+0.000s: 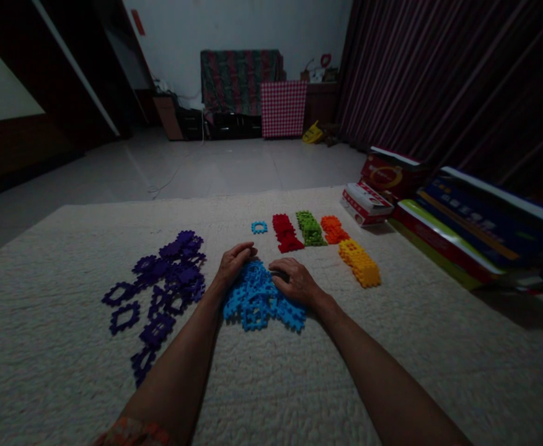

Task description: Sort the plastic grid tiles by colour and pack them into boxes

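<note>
A loose heap of light-blue interlocking plastic tiles (255, 297) with toothed edges lies on the quilted mat between my hands. My left hand (235, 265) rests along the heap's upper left side, fingers stretched out and gripping nothing. On the right side, my right hand (294, 282) curves over the heap's edge with its thumb apart from its fingers; the fingertips seem to touch the blue tiles. A single blue frame tile (259, 227) lies flat beyond my left hand.
Purple tiles (173, 266) are scattered at the left. Rows of red tiles (286, 233), green tiles (310, 228), orange tiles (334, 230) and yellow tiles (359, 263) lie beyond my right hand. Boxes (467, 223) and a small white-and-red carton (367, 203) stand at the right.
</note>
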Available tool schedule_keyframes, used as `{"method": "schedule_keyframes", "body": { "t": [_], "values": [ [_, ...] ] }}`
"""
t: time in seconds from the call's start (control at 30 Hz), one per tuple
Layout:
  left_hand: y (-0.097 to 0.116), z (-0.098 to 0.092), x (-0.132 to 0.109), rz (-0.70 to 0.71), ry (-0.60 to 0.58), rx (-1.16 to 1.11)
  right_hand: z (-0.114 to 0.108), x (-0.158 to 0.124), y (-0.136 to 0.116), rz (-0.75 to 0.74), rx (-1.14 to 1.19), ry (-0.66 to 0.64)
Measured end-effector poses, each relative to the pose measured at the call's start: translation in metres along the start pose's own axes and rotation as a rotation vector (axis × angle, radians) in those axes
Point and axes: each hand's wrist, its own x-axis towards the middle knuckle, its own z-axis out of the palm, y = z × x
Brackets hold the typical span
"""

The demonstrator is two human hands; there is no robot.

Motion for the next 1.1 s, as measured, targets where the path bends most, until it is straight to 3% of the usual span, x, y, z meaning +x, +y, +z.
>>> {"method": "schedule_keyframes", "body": {
  "t": [0.5,0.6,0.9,1.0,1.1],
  "values": [
    [-0.001,-0.003,0.0,-0.027,-0.052,-0.048,-0.004,0.002,-0.004,0.046,0.023,-0.043],
    [-0.002,-0.005,0.002,-0.025,-0.052,-0.076,-0.011,0.003,-0.018,0.1,0.059,-0.108],
    [-0.004,-0.01,0.005,-0.006,-0.075,-0.1,-0.02,0.004,-0.083,0.26,-0.022,-0.521],
    [-0.004,-0.011,0.005,-0.003,-0.073,-0.07,-0.015,0.0,-0.095,0.298,-0.078,-0.547],
    [-0.003,-0.009,0.005,-0.01,-0.066,-0.053,-0.007,-0.007,-0.101,0.297,-0.122,-0.484]
  ]
}}
